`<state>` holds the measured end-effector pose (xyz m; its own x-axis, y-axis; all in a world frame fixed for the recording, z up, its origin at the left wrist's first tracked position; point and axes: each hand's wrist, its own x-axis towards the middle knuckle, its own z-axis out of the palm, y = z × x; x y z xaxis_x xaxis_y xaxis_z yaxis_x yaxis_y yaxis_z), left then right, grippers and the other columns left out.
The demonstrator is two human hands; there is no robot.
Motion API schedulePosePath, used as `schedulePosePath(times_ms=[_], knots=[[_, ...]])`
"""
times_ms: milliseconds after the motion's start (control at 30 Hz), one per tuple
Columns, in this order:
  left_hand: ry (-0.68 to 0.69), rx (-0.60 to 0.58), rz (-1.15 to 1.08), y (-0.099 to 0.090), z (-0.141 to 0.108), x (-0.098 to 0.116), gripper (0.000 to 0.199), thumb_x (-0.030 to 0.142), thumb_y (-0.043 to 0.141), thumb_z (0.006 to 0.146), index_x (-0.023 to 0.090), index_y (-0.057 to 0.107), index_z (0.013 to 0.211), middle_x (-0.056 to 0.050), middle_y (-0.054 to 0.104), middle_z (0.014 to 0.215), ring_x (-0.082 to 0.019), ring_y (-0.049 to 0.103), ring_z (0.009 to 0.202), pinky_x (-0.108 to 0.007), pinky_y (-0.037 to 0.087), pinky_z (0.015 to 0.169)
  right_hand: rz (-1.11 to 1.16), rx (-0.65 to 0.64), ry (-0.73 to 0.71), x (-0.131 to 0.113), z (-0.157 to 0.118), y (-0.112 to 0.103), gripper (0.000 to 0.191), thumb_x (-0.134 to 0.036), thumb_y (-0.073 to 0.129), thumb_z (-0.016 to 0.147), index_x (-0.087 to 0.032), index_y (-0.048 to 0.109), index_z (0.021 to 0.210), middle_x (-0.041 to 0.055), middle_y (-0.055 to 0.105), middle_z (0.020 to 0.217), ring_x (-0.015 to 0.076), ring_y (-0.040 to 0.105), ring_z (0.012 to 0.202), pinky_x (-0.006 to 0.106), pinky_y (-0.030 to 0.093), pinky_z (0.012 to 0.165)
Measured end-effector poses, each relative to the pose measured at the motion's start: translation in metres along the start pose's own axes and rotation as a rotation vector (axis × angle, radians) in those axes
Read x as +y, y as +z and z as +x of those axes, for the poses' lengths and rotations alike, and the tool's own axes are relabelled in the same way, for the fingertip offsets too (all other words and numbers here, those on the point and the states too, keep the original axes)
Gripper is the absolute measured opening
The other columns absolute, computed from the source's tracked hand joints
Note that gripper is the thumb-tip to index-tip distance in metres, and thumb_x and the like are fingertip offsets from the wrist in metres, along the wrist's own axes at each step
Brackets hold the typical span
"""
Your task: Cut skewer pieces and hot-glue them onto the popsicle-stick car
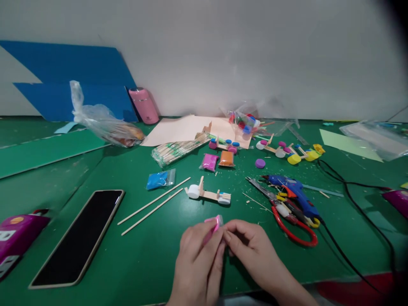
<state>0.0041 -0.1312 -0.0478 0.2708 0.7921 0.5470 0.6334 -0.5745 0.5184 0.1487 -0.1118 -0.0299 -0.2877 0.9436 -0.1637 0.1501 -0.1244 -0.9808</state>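
Low in the head view, my left hand (199,257) is closed around a small pink clay packet (217,222), with a bit of clear plastic showing above the fingers. Beside it, my right hand (250,246) pinches close against the left fingertips, at the packet's edge; what exactly lies between its fingers is hidden. Just beyond the hands stands a small wooden-stick car (208,194) with white wheels and an upright stick. Two thin wooden sticks (154,210) lie to its left. Past the car are a magenta clay packet (209,162), an orange clay packet (227,159) and a blue clay packet (158,179).
On the right lie a blue glue gun (296,191) with its cord and red-handled scissors (293,227). A phone (79,238) and a purple power strip (19,238) are left. Behind are bagged sticks (181,148), small stick cars (225,145), a pink flask (145,106) and paper (172,129).
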Motion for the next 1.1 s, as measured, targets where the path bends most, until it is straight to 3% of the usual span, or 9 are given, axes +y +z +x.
schedulePosePath(times_ms=[400,600,733,933,1100], knots=[[-0.355,0.028,-0.267,-0.002,-0.001,0.008,0.032,0.013,0.054,0.074,0.022,0.061,0.104,-0.006,0.064,0.103,-0.018,0.06,0.093,-0.027,0.049,0.081,0.155,0.037,0.023,0.001,0.006,0.013,0.023,-0.032,0.05,0.081,-0.014,0.061,0.072,-0.0024,0.05,0.059,0.0074,0.043,0.052,0.017,0.038,0.049],[-0.554,0.065,-0.368,-0.002,-0.002,0.01,0.024,0.018,0.055,0.074,0.022,0.065,0.096,-0.005,0.066,0.1,-0.019,0.061,0.091,-0.028,0.051,0.078,-0.01,0.095,-0.052,0.004,0.005,0.016,0.021,-0.027,0.044,0.084,-0.014,0.057,0.074,-0.0015,0.052,0.062,0.0092,0.045,0.055,0.019,0.038,0.051],[-0.598,0.077,-0.434,-0.002,-0.001,0.008,0.022,0.019,0.055,0.075,0.023,0.067,0.093,-0.005,0.067,0.097,-0.018,0.061,0.089,-0.028,0.05,0.078,-0.066,0.107,-0.072,0.006,0.003,0.018,0.021,-0.027,0.043,0.085,-0.015,0.056,0.075,-0.0014,0.052,0.063,0.0097,0.045,0.056,0.019,0.038,0.053],[-0.685,0.105,-0.542,-0.005,0.003,0.008,0.017,0.019,0.056,0.074,0.022,0.069,0.085,-0.005,0.068,0.094,-0.019,0.063,0.086,-0.029,0.051,0.076,0.066,0.085,-0.011,0.004,0.002,0.021,0.018,-0.031,0.05,0.081,-0.016,0.053,0.072,-0.0018,0.052,0.063,0.0097,0.047,0.056,0.019,0.039,0.052],[-0.577,0.103,-0.461,-0.004,0.002,0.011,0.021,0.015,0.055,0.073,0.022,0.069,0.088,-0.005,0.068,0.093,-0.018,0.063,0.085,-0.028,0.051,0.076,0.122,0.101,0.043,0.005,0.003,0.022,0.019,-0.033,0.055,0.077,-0.016,0.053,0.069,-0.0026,0.051,0.06,0.0089,0.047,0.053,0.019,0.04,0.05]])
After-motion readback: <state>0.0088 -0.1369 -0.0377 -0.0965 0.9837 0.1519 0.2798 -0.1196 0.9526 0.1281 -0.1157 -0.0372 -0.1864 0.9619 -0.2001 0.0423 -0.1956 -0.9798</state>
